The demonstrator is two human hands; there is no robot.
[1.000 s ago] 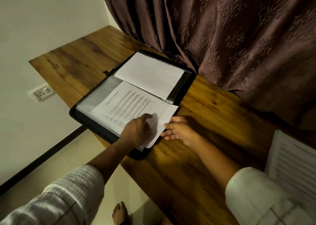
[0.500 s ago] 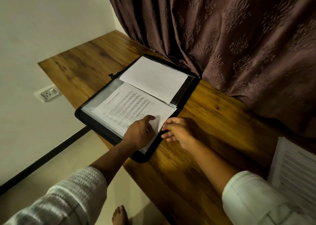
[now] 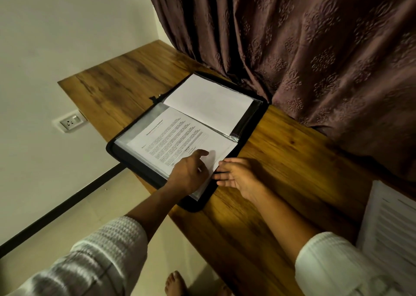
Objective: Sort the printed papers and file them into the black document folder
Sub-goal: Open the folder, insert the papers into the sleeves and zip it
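A big brown curtain (image 3: 315,59) hangs behind my wooden table (image 3: 292,165). The black folder (image 3: 255,124) lies open on the table, right by the curtain. A printed paper (image 3: 175,135) lies on the near half of the folder. My left hand (image 3: 189,175) rests on the paper, fingers loose, holding nothing. My right hand (image 3: 239,176) is just beside it, fingers straight, tips touching the paper's edge.

You are looking at a brown wooden table (image 3: 292,158) running along a plain pale wall (image 3: 56,36). A dark patterned curtain (image 3: 315,48) is hanging in folds behind the table, its lower edge touching the tabletop. A white socket (image 3: 70,122) is sitting on the wall below the table's edge, and a black skirting strip (image 3: 60,208) is meeting the light floor (image 3: 85,226).
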